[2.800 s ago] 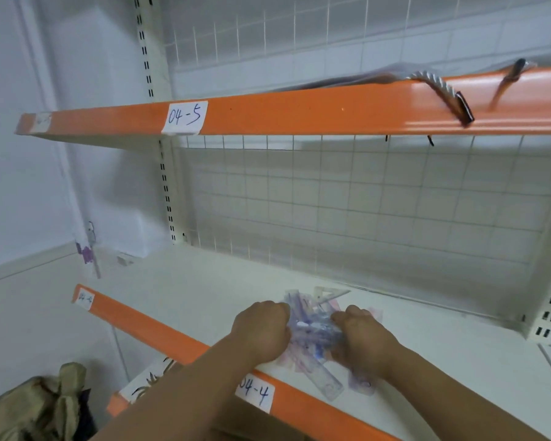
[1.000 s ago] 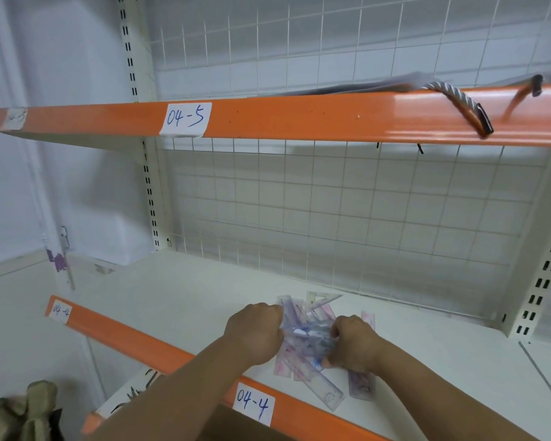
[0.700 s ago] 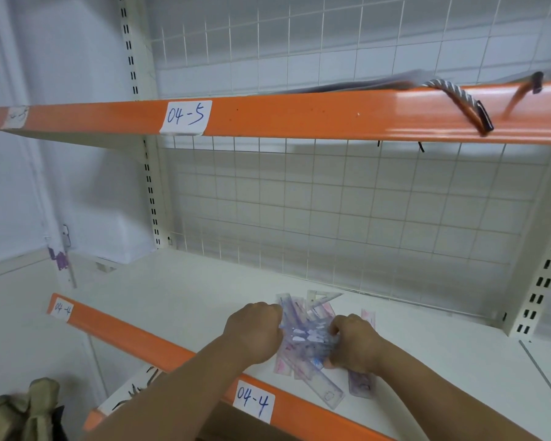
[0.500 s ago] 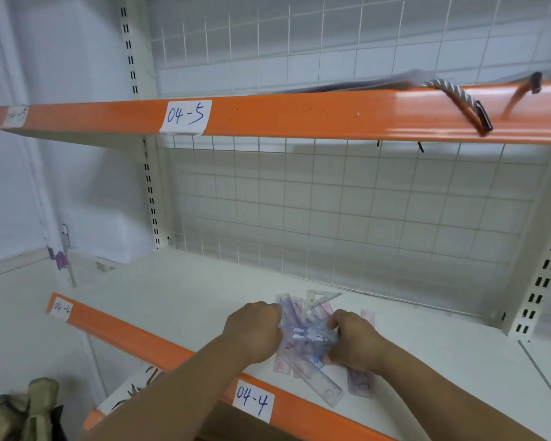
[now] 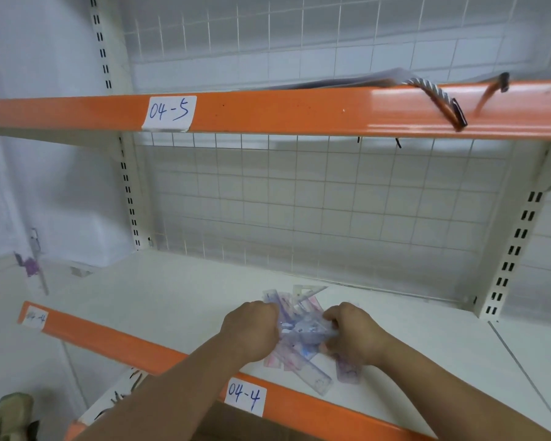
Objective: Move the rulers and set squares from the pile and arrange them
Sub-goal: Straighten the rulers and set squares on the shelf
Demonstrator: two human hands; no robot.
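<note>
Your pile [image 5: 301, 332] of clear rulers and set squares lies on the white shelf [image 5: 172, 297], close to its orange front edge and just behind the label [image 5: 244, 398] reading 04-4. Your left hand [image 5: 252, 332] sits at the pile's 9 o'clock and your right hand [image 5: 355, 340] at its 3 o'clock. Both have the backs of the hands up and the fingers curled in on the plastic, gripping the bundle from either side.

At 12 o'clock a pale set square [image 5: 307, 290] pokes out flat toward the wire grid [image 5: 299, 211] at the back, free of both hands. At 5 o'clock one long ruler [image 5: 317, 378] juts toward the shelf's front edge — its near end is clear of both hands. Overhead, the upper shelf [image 5: 299, 113] has a rope [image 5: 433, 92] draped over its orange lip.
</note>
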